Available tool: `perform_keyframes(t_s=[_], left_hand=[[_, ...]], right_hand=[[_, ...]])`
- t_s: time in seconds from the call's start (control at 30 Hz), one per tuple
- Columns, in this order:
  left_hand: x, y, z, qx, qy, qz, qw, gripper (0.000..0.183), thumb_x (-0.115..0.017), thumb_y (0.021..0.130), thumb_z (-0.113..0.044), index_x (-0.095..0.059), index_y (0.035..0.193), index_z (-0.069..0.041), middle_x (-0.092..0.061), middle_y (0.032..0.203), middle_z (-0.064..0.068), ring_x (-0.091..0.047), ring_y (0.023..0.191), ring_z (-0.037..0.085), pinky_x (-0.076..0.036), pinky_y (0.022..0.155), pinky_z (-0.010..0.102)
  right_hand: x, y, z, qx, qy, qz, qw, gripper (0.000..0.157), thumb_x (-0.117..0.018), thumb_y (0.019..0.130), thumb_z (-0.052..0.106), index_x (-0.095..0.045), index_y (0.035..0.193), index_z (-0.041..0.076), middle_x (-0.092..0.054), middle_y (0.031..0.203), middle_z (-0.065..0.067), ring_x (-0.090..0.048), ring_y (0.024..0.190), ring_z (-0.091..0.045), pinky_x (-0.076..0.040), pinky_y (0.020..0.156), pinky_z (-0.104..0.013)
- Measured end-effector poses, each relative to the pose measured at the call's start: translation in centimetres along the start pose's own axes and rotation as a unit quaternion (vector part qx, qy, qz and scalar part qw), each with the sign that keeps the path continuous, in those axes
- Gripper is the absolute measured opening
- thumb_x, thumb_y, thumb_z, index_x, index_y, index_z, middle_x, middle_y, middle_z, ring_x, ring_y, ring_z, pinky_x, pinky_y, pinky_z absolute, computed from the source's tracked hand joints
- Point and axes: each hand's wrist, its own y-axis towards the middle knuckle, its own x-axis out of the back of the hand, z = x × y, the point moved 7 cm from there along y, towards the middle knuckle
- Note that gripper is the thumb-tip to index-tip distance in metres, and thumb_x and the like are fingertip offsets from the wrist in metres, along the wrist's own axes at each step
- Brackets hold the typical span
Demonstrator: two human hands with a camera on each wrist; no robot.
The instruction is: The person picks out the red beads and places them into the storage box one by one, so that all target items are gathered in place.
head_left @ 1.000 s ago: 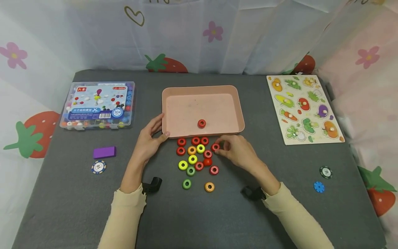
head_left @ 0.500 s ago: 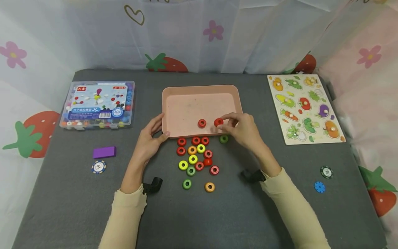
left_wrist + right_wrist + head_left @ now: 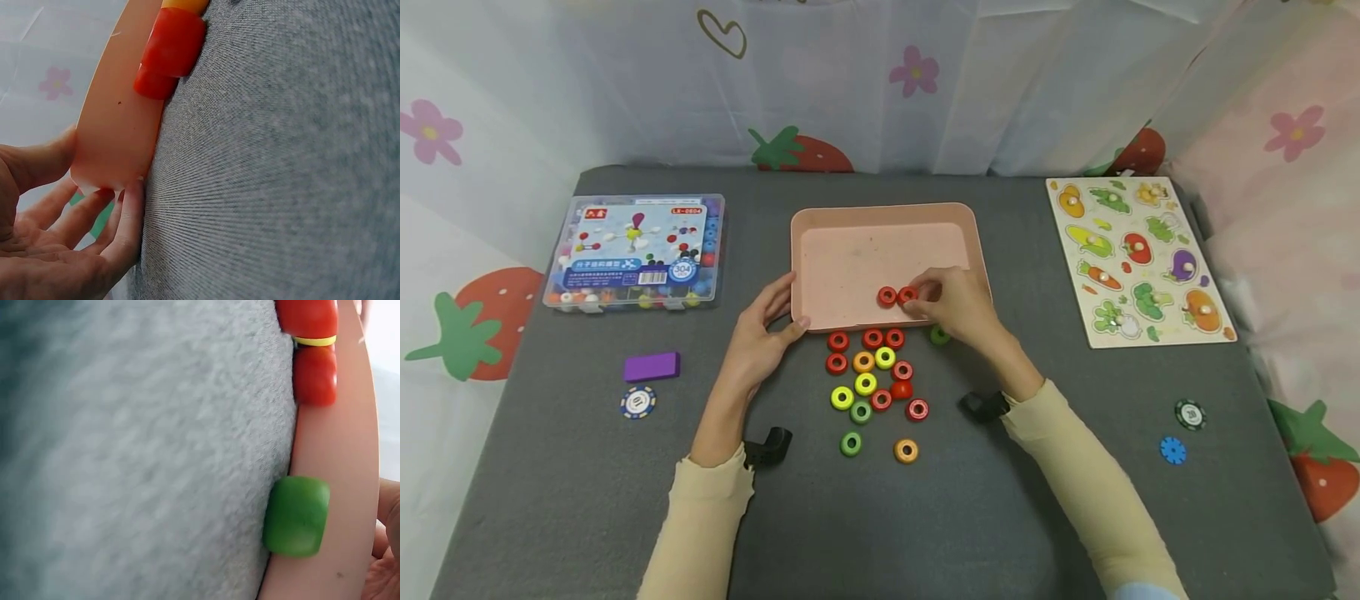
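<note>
In the head view my left hand (image 3: pixel 756 340) holds the front left corner of a pink tray (image 3: pixel 857 246), thumb at the front and fingers along the side. The left wrist view shows that thumb and those fingers against the tray wall (image 3: pixel 119 131). Inside the tray, my right hand (image 3: pixel 958 302) pinches a red ring-shaped bead (image 3: pixel 907 294) between thumb and fingertips. Close on its left lies another red ring bead (image 3: pixel 887 297). Beneath the right hand, a green ring bead (image 3: pixel 938 335) sits at the tray's front edge, partly covered. The right wrist view does not show the pinched bead.
Red, yellow, orange and green ring beads (image 3: pixel 865 383) lie scattered before the tray. Left are a molecule-model box (image 3: pixel 636 254), a purple block (image 3: pixel 652 367) and a chip (image 3: pixel 638 402). Right are a vegetable puzzle board (image 3: pixel 1138 262), a dark chip (image 3: pixel 1191 414) and a blue disc (image 3: pixel 1173 450).
My right hand has carried a red ring bead from the table over the tray's front edge, then leftward beside the other red bead. The green bead came into view. My left hand stayed put.
</note>
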Motion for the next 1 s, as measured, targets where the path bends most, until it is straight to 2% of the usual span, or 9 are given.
perform_keyframes(t_s=[0.23,0.53,0.7,0.8,1.0], left_hand=[[0.0,0.0,0.0,0.003,0.003,0.001,1.0000,0.067,-0.069,0.095,-0.009,-0.040,0.154,-0.022,-0.045,0.155,0.005,-0.044,0.140,0.025,-0.028,0.116,0.050],[0.0,0.0,0.1,0.002,0.003,0.003,1.0000,0.067,-0.068,0.095,-0.010,-0.040,0.154,-0.022,-0.046,0.154,0.005,-0.044,0.140,0.025,-0.028,0.117,0.050],[0.0,0.0,0.1,0.002,0.005,0.002,1.0000,0.067,-0.069,0.095,-0.010,-0.040,0.154,-0.022,-0.046,0.155,0.006,-0.044,0.140,0.025,-0.028,0.116,0.050],[0.0,-0.1,0.1,0.002,0.007,0.002,1.0000,0.067,-0.069,0.095,-0.011,-0.040,0.155,-0.022,-0.045,0.155,0.006,-0.044,0.140,0.025,-0.027,0.116,0.050],[0.0,0.0,0.2,0.003,0.009,0.003,1.0000,0.067,-0.068,0.095,-0.011,-0.040,0.155,-0.022,-0.045,0.155,0.005,-0.044,0.140,0.025,-0.027,0.117,0.051]], right_hand=[[-0.7,0.5,0.5,-0.016,-0.005,0.007,1.000,0.026,-0.082,0.084,0.021,-0.076,0.105,0.007,-0.068,0.076,-0.002,-0.060,0.071,-0.016,-0.045,0.065,-0.031],[-0.9,0.1,1.3,-0.011,0.014,0.010,1.000,0.032,-0.082,0.084,0.016,-0.075,0.114,0.006,-0.073,0.082,-0.002,-0.067,0.079,-0.015,-0.052,0.076,-0.033],[-0.1,-1.2,2.5,0.010,0.021,0.002,1.000,0.026,-0.081,0.085,0.018,-0.077,0.108,0.007,-0.071,0.079,-0.001,-0.063,0.075,-0.015,-0.049,0.066,-0.032],[0.2,-2.6,3.6,0.037,0.022,0.021,0.999,0.019,-0.081,0.085,0.018,-0.078,0.101,0.008,-0.068,0.075,0.002,-0.060,0.072,-0.014,-0.047,0.063,-0.030],[-0.7,-5.2,4.3,0.061,0.035,0.110,0.991,0.013,-0.080,0.086,0.013,-0.077,0.098,0.009,-0.070,0.076,0.003,-0.061,0.070,-0.013,-0.049,0.066,-0.030]])
